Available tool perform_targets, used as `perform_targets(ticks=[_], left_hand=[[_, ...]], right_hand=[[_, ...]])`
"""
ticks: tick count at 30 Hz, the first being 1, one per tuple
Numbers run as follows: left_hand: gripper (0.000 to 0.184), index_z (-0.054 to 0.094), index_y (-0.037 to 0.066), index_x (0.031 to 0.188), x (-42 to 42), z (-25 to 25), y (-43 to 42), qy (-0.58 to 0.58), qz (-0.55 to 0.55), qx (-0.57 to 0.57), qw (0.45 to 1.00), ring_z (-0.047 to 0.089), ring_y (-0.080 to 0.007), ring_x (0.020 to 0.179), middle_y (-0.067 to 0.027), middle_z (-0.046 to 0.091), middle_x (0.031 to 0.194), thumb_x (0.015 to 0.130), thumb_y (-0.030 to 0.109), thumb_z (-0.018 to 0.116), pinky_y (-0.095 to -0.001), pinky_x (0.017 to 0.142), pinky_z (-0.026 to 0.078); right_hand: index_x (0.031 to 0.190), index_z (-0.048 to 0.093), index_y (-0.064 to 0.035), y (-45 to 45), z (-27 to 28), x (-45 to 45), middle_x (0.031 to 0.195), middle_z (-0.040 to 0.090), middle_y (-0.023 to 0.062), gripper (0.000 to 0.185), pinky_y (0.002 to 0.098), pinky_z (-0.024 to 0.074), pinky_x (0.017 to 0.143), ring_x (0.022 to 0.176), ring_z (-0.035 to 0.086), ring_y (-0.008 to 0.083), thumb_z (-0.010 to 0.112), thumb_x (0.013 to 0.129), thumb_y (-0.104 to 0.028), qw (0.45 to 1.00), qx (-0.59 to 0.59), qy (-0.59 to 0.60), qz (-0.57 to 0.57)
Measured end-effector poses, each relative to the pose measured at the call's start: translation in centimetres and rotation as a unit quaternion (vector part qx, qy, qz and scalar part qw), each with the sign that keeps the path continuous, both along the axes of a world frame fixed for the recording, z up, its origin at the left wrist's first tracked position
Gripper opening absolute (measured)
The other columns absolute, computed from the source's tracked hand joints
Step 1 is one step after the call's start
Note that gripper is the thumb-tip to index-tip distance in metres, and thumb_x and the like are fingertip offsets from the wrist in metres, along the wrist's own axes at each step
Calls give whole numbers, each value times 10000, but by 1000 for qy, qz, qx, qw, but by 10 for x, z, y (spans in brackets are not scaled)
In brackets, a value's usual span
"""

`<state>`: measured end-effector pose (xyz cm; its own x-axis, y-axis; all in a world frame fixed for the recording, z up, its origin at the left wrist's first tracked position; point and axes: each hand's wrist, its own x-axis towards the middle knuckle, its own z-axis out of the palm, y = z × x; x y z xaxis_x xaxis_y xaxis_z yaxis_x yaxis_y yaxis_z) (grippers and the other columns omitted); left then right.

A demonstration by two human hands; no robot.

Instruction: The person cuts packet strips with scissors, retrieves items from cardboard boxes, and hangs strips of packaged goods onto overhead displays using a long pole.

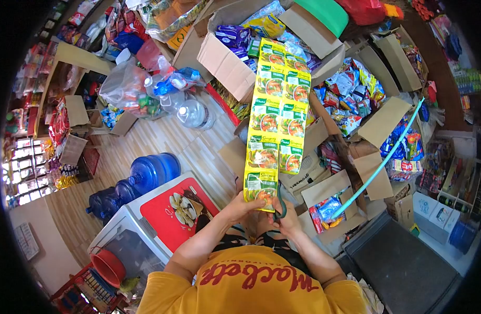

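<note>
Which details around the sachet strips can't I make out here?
In the head view:
Left hand: some fingers hidden behind the sachet strips.
Scissors: handle partly covered by the right hand.
Fine print on the strips: too small.
Large carton: contents partly blocked by the strips.

From here I see a pale plank floor [141,135]. Blue water jugs [152,172] and clear plastic bottles [197,116] rest directly on it.

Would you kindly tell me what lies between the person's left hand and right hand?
In the head view, the lower end of the yellow sachet strip and the dark-handled scissors lie between the left hand and the right hand.
</note>
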<state>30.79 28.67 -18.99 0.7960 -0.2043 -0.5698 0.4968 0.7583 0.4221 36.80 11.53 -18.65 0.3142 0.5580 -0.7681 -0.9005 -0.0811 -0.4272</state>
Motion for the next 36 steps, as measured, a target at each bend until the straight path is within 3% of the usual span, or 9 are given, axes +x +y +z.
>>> perform_targets(ticks=[4,8,11,14,22,24,31,34,36], left_hand=[[489,455,29,1210,-8,-2,-5,24,-20,33,999,553,-181,1019,-72,569,1120,776,95,671,-326,903,439],[464,475,26,1202,-8,-2,-10,-2,-8,33,999,549,-173,1024,-71,569,1128,786,104,666,-318,896,440],[463,467,36,1198,-7,2,-10,2,-10,33,999,562,-178,1000,-70,573,1107,784,104,665,-321,862,465],[459,472,37,1193,-8,2,-6,-2,-33,42,999,568,-173,987,-68,575,1100,785,110,668,-313,830,482],[461,476,41,1197,-12,-4,-7,-16,-49,82,995,574,-166,967,-65,576,1095,784,108,669,-316,811,498],[454,490,29,1191,-12,-6,-6,0,-49,67,997,563,-164,992,-68,580,1105,781,105,669,-314,859,461],[440,504,19,1183,-12,-5,-4,9,-56,55,997,550,-162,1019,-66,583,1115,785,110,667,-314,909,424],[428,504,22,1183,-17,-12,-5,-16,-59,47,997,548,-160,1023,-64,581,1119,793,106,660,-315,910,425],[424,502,25,1186,-18,-13,-6,-25,-56,43,997,546,-160,1026,-64,579,1124,797,101,655,-315,909,426]], right_hand=[[1076,533,-39,8,-21,12,905,617,35,507,255,491,592,761,609,122,567,829,-482,998,5,-27,-57],[1165,504,-28,12,-25,26,1088,591,51,632,291,488,778,953,587,147,606,778,-516,999,5,-4,-53],[1061,557,-25,16,-22,26,933,622,45,566,257,494,615,769,606,118,618,775,-509,997,2,-24,-73],[894,568,-53,23,7,34,679,559,-32,495,180,282,354,486,469,21,640,757,-523,998,-35,-49,-36],[786,565,-85,32,-10,53,546,480,-44,492,208,233,346,402,402,45,642,728,-567,995,-61,-64,-43],[750,543,-98,36,-10,66,508,435,-52,474,208,243,339,383,379,47,654,723,-559,996,-55,-64,-40],[767,549,-92,39,-18,64,529,473,-46,436,194,232,307,366,374,41,662,743,-513,992,-71,-101,-28],[868,599,-52,37,-21,67,612,555,-26,355,191,246,322,414,444,41,627,816,-402,996,-40,-80,-19],[816,571,-81,45,-19,78,561,504,-40,386,190,263,334,391,403,44,655,774,-455,996,-40,-70,-37]])
